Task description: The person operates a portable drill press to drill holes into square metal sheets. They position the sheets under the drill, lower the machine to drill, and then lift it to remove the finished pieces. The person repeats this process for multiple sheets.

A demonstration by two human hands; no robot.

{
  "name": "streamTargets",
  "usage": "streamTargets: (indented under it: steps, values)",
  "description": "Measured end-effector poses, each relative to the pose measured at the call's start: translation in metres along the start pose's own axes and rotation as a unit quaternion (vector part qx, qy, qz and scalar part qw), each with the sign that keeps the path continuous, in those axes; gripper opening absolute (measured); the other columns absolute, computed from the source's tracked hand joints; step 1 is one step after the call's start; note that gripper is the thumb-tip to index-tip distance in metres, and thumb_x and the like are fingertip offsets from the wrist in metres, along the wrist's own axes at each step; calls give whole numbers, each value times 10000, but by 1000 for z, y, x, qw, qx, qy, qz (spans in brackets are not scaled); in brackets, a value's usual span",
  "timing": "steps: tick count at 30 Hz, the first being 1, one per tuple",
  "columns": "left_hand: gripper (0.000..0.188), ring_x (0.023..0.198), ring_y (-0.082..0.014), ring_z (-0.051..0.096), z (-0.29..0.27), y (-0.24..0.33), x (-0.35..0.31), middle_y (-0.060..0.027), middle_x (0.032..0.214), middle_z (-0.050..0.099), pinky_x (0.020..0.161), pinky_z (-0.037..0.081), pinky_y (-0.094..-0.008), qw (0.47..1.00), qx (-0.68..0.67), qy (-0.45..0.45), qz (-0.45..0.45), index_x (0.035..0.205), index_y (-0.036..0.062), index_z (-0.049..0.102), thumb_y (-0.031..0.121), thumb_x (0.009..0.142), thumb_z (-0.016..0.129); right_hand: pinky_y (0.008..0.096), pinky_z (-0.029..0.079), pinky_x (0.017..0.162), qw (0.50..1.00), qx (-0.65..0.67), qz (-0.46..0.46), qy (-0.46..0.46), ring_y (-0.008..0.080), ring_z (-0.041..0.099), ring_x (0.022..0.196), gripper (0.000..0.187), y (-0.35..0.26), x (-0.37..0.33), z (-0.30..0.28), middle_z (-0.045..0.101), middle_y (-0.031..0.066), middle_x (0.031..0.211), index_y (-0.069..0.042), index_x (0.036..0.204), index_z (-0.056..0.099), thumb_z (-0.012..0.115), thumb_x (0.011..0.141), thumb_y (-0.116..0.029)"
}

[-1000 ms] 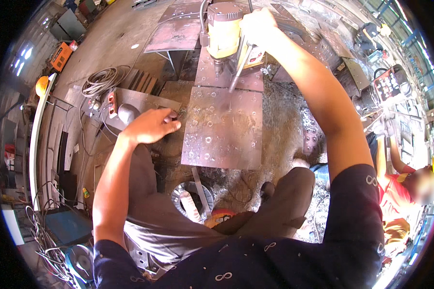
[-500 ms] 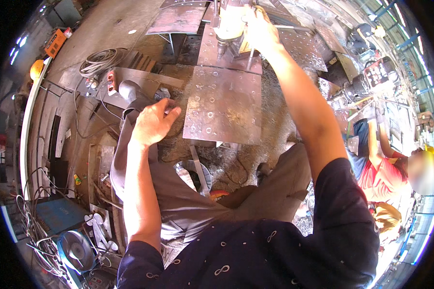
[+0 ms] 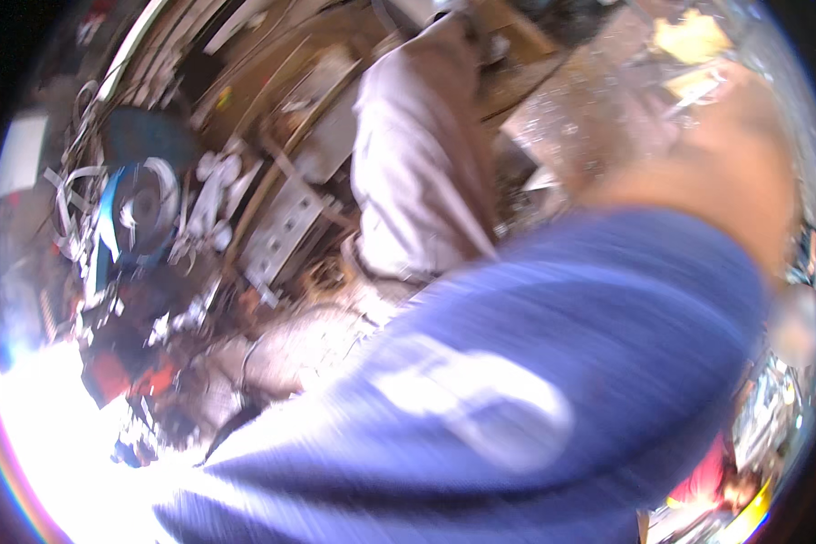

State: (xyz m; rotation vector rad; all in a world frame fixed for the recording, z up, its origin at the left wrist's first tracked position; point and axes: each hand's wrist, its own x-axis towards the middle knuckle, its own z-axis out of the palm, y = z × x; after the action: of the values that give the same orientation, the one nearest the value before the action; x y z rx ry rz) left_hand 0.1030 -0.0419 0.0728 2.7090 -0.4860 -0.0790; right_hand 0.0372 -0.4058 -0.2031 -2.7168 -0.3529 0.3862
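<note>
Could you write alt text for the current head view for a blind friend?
A blurred blue sleeve and bare right arm dominate the right side, extending toward a yellow object near a metal plate. A trousered leg shows near the centre, with a round blue-edged object at left.

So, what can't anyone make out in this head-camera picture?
All in the head view:
- Left hand: not in sight; whether the sleeve or the frame edge hides it, I cannot tell.
- Right hand: lost in blur beyond the right forearm.
- Yellow object: details smeared by blur.
- Blue sleeve: its white print is blurred.
- Lower-left corner: washed out by glare.
</note>
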Motion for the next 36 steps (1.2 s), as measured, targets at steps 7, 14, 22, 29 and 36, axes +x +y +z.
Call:
streamTargets:
  steps: [7, 14, 22, 29, 36]
  values:
    - [502, 992, -420, 726, 6, -28, -1, -261, 1046, 754, 875, 546, -511, 1000, -9, -18, -8, 1152, -21, 728, 447, 987, 656, 467, 562, 941, 981, 121, 143, 48, 414, 736, 1065, 363, 31, -19, 33, 762, 245, 1121, -31, 1157, 776, 697, 932, -304]
    - [506, 956, -411, 732, 71, -114, -8, -265, 1028, 754, 852, 546, -508, 992, -51, -48, -103, 1119, -27, 744, 454, 980, 669, 495, 563, 938, 952, 148, 243, 111, 434, 725, 1089, 349, 35, -16, 49, 766, 234, 1107, -32, 1134, 785, 694, 930, -301]
    - [565, 1084, -353, 730, 168, -178, -37, -247, 1118, 748, 899, 567, -453, 948, -99, -50, -298, 1177, -71, 711, 462, 995, 658, 513, 554, 914, 848, 311, 426, 59, 481, 700, 1124, 563, 26, 43, 109, 721, 337, 1149, 78, 1134, 742, 640, 997, -458]
    - [501, 845, -204, 627, 260, -190, -33, -46, 997, 665, 744, 518, -422, 779, -271, -33, -564, 1319, 93, 625, 522, 1071, 551, 494, 550, 718, 438, 674, 577, 147, 316, 667, 801, 582, 16, 89, 86, 705, 151, 1023, 9, 1235, 638, 456, 1097, -526]
    - [597, 1190, -285, 648, 308, -178, 4, -127, 1351, 670, 979, 516, -481, 725, -345, 29, -595, 1475, 52, 576, 504, 1094, 495, 418, 542, 764, 293, 756, 552, 196, 271, 694, 931, 518, 1, 89, 85, 716, 129, 1147, -41, 1303, 630, 499, 1097, -498]
